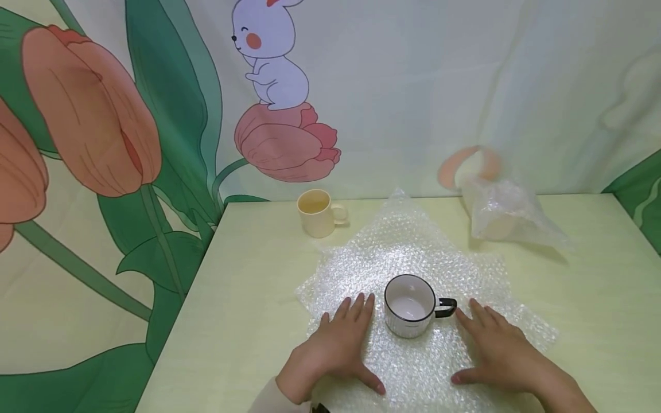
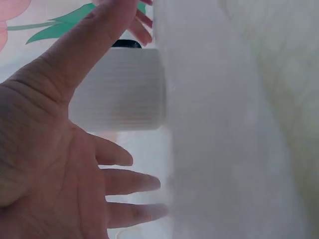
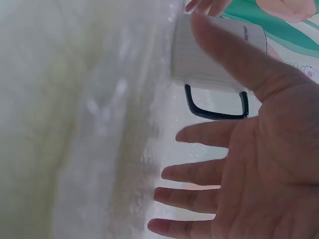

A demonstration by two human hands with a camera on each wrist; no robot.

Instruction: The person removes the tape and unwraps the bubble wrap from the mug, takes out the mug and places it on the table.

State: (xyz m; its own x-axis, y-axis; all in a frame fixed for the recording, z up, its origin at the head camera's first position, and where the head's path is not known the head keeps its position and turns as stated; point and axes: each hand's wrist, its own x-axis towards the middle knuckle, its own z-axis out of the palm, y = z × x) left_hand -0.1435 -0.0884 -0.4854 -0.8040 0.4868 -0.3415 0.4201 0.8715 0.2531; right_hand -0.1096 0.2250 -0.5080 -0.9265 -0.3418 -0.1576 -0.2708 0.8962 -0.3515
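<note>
A white ribbed mug (image 1: 408,321) with a black rim and black handle stands upright on bubble wrap (image 1: 413,373), its handle pointing right. My left hand (image 1: 335,350) lies to the left of the mug with fingers spread, fingertips at the bubble wrap. On the other side, my right hand (image 1: 501,350) is spread too, its index fingertip close to the handle. In the left wrist view the mug's ribbed side (image 2: 119,89) shows beyond the thumb. The black handle (image 3: 214,115) appears above the extended fingers in the right wrist view. Neither hand holds anything.
A cream mug (image 1: 317,221) stands near the table's back edge, left of the bubble wrap. At the back right sits a bubble-wrapped bundle (image 1: 503,212). Behind the pale table (image 1: 222,321) hangs a cloth (image 1: 403,97) printed with tulips and a rabbit.
</note>
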